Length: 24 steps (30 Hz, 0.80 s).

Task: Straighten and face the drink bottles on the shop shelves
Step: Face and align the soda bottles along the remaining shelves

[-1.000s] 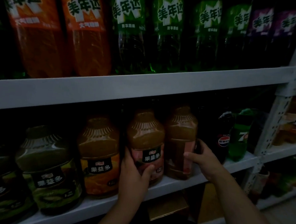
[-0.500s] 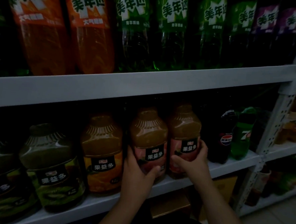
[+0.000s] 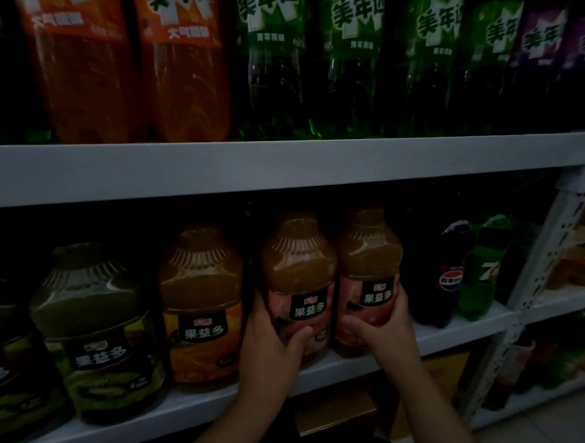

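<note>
Head view: two squat pink-labelled juice bottles stand upright, side by side, on the lower shelf. The left bottle is clasped by the left grip, the right bottle by the right grip. Lower labels are hidden behind the grips and caps are lost in shadow. Badges above the grips read 果益多. Tall bottles overhead are marked 美年达.

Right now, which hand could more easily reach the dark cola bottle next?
The right hand. It grips the right pink-label juice bottle, the one nearer the cola bottle. The left hand grips the other pink-label bottle farther left and would likely have to reach across the right one.
</note>
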Each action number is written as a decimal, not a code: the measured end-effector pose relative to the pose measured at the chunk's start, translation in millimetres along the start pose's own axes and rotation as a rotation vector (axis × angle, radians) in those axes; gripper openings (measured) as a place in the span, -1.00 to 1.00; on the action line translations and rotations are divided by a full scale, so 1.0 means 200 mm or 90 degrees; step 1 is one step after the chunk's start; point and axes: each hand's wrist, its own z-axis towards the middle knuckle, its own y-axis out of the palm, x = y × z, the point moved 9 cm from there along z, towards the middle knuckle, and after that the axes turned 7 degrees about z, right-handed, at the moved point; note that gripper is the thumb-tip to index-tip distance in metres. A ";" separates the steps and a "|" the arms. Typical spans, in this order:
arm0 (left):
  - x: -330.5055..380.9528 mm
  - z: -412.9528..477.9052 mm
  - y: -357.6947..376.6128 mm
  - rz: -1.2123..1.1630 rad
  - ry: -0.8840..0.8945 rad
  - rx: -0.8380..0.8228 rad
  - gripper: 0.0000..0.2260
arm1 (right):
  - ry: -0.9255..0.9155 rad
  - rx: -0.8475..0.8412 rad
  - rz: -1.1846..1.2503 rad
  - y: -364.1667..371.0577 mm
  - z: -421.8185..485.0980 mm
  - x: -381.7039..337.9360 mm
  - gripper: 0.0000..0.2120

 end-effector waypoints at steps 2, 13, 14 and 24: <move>-0.01 0.01 0.00 -0.018 0.001 -0.018 -0.10 | 0.007 0.006 -0.003 0.00 0.00 0.01 0.14; -0.02 0.03 0.03 -0.035 -0.057 -0.018 0.06 | 0.034 0.012 0.022 -0.01 0.04 0.04 0.17; -0.02 0.04 0.03 -0.029 -0.059 -0.032 0.07 | 0.041 0.004 0.025 -0.01 0.05 0.04 0.18; 0.11 0.08 -0.04 0.070 -0.212 -0.184 -0.18 | 0.188 -0.061 -0.015 0.01 -0.05 -0.24 -0.05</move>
